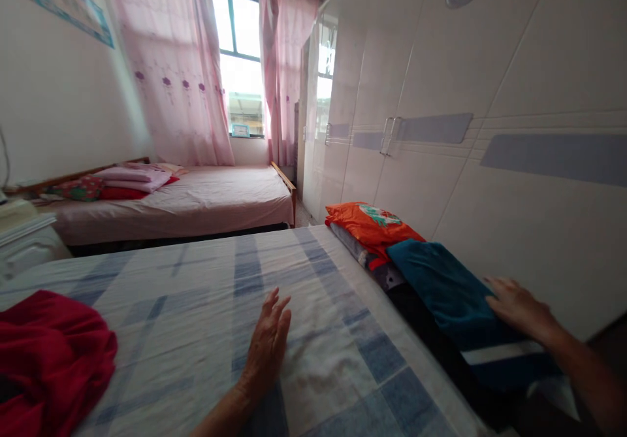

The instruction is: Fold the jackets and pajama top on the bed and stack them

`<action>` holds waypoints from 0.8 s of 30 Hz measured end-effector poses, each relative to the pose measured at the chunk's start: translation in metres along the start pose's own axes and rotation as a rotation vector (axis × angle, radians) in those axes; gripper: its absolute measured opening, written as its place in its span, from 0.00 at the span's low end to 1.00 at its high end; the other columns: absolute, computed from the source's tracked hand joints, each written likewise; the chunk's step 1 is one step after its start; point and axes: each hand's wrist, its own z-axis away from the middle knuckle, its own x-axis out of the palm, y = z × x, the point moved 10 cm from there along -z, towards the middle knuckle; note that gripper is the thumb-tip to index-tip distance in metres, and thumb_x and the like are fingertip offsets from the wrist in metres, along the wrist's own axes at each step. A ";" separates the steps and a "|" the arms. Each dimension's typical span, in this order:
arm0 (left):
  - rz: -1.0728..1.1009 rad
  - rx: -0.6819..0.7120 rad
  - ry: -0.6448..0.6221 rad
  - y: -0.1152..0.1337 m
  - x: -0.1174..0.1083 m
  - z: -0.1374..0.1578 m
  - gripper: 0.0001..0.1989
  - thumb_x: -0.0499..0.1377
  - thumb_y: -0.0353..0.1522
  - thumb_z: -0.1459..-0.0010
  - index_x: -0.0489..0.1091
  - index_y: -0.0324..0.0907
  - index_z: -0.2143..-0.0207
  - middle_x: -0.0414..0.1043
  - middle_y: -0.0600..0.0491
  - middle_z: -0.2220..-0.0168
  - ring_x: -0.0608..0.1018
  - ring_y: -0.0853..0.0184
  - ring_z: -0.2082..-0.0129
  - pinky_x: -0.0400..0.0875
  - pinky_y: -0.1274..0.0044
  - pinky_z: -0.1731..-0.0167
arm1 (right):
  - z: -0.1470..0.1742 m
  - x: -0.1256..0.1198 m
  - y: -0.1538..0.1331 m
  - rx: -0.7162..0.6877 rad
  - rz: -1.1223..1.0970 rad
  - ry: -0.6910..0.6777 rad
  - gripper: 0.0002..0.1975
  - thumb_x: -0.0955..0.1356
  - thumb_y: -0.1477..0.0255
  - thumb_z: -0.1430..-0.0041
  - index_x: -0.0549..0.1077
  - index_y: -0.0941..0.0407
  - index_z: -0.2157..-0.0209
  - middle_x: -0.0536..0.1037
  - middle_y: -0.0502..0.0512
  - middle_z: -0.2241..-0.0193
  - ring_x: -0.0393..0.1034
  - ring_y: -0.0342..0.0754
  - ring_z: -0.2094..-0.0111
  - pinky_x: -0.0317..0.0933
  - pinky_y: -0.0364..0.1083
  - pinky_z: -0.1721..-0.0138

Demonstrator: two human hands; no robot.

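My left hand is over the near bed's blue-and-white checked sheet, fingers stretched out and holding nothing. At the right, my right hand rests at the far edge of a folded teal cloth with a white stripe, its fingers extended; whether it presses on the cloth is hard to tell. Beyond the teal cloth lies an orange piece with a green and white print, on top of grey and black fabric. A crumpled crimson cloth lies on the bed at the left.
A row of white wardrobe doors runs along the right side. Farther back stands another bed with folded pink bedding on it. Pink curtains hang at the window. A white bedside cabinet stands at the left.
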 end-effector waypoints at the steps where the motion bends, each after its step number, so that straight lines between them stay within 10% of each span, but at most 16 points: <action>1: 0.000 -0.002 0.006 0.000 0.000 0.000 0.25 0.41 0.43 0.38 0.66 0.39 0.49 0.52 0.44 0.38 0.56 0.59 0.38 0.51 0.61 0.40 | -0.001 -0.004 -0.022 -0.054 0.061 0.033 0.22 0.60 0.61 0.59 0.74 0.53 0.63 0.75 0.62 0.57 0.67 0.71 0.54 0.60 0.66 0.56; 6: 0.021 -0.016 0.019 0.002 -0.002 0.002 0.23 0.42 0.42 0.37 0.67 0.41 0.49 0.53 0.46 0.38 0.57 0.60 0.38 0.52 0.63 0.40 | 0.014 0.017 -0.178 -0.293 -0.219 -0.019 0.20 0.59 0.64 0.49 0.69 0.52 0.55 0.71 0.57 0.51 0.65 0.62 0.50 0.57 0.58 0.47; 11: 0.026 -0.039 0.007 0.004 -0.002 0.005 0.23 0.43 0.42 0.37 0.67 0.40 0.49 0.52 0.45 0.38 0.56 0.59 0.38 0.50 0.62 0.39 | 0.064 0.135 -0.290 -0.296 -0.587 -0.412 0.16 0.59 0.69 0.47 0.72 0.56 0.60 0.77 0.55 0.62 0.73 0.48 0.65 0.67 0.47 0.63; 16: 0.031 -0.019 -0.012 -0.001 0.003 0.003 0.23 0.42 0.42 0.37 0.67 0.41 0.49 0.50 0.47 0.37 0.55 0.59 0.37 0.50 0.62 0.39 | 0.102 0.226 -0.309 -0.174 -0.697 -0.571 0.15 0.58 0.69 0.47 0.74 0.56 0.66 0.77 0.52 0.73 0.72 0.47 0.73 0.65 0.45 0.68; 24: -0.045 -0.041 -0.065 0.013 0.001 0.005 0.21 0.46 0.40 0.39 0.69 0.44 0.50 0.54 0.44 0.38 0.57 0.60 0.38 0.54 0.68 0.40 | 0.113 0.233 -0.313 -0.344 -0.579 -0.584 0.13 0.60 0.67 0.46 0.74 0.48 0.66 0.79 0.49 0.64 0.72 0.51 0.59 0.63 0.48 0.55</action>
